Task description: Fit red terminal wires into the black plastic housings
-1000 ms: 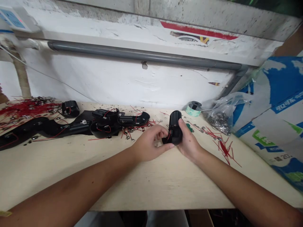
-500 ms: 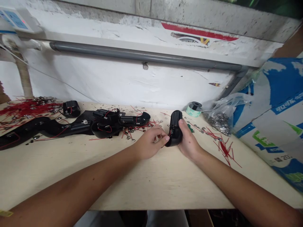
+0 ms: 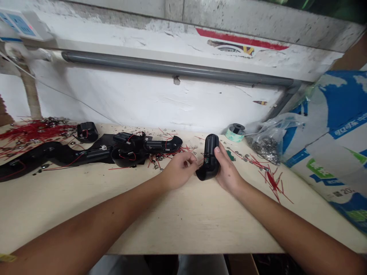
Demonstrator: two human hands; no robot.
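Observation:
A black curved plastic housing (image 3: pixel 211 152) stands nearly upright above the table, its open side turned to the left. Wrapped round its right side is my right hand (image 3: pixel 228 170), the thumb lying along the edge. My left hand (image 3: pixel 181 170) is closed in a pinch just left of the housing. A thin wire seems to run from those fingertips into the housing; its end is hidden by the fingers. Several similar black housings (image 3: pixel 129 143) with red wires lie to the left on the wooden table (image 3: pixel 172 221).
Red wires and small metal parts (image 3: pixel 43 128) are heaped at the far left. A solder spool (image 3: pixel 235 132) and a clear bag of metal parts (image 3: pixel 265 147) stand at the back right. More red wires (image 3: pixel 273 181) lie before a blue-and-white box (image 3: pixel 332 152). A grey pipe (image 3: pixel 172 68) crosses the wall.
The housing has tilted and shifted slightly left in my right hand. My left fingertips have drawn back a little from it, with the wire now stretched between.

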